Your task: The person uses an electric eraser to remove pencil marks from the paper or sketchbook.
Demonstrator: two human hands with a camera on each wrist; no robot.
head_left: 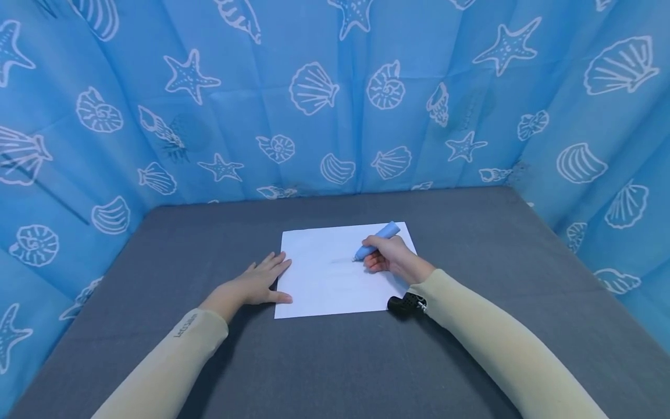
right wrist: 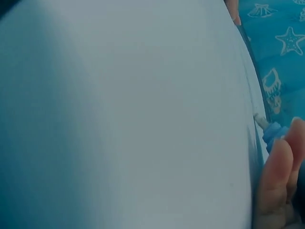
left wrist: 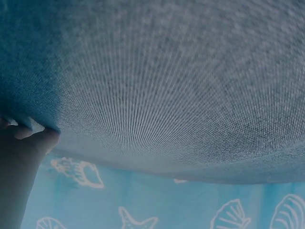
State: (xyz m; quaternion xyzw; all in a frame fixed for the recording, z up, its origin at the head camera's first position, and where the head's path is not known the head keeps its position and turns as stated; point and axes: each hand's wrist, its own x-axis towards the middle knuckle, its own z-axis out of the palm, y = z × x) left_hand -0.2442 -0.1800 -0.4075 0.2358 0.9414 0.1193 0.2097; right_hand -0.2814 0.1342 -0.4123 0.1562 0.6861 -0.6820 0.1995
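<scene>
A white sheet of paper (head_left: 324, 291) lies on the grey cloth. My right hand (head_left: 389, 256) pinches a thick light-blue pen-shaped tool (head_left: 387, 230) over the sheet's right half. The tool slants, its narrow tip down at the paper beside a faint grey mark (head_left: 341, 261). In the right wrist view, the whitish tip of the blue tool (right wrist: 271, 132) shows past the fingertips (right wrist: 279, 155). My left hand (head_left: 256, 283) rests with spread fingers on the sheet's left edge. Only part of the left hand (left wrist: 28, 143) shows in the left wrist view, in shadow.
Grey cloth (head_left: 335, 366) covers the table. A blue curtain (head_left: 335, 134) with white shells and starfish hangs along the back and both sides. By the right cuff sits a small black device (head_left: 402, 306), near the sheet's lower right corner.
</scene>
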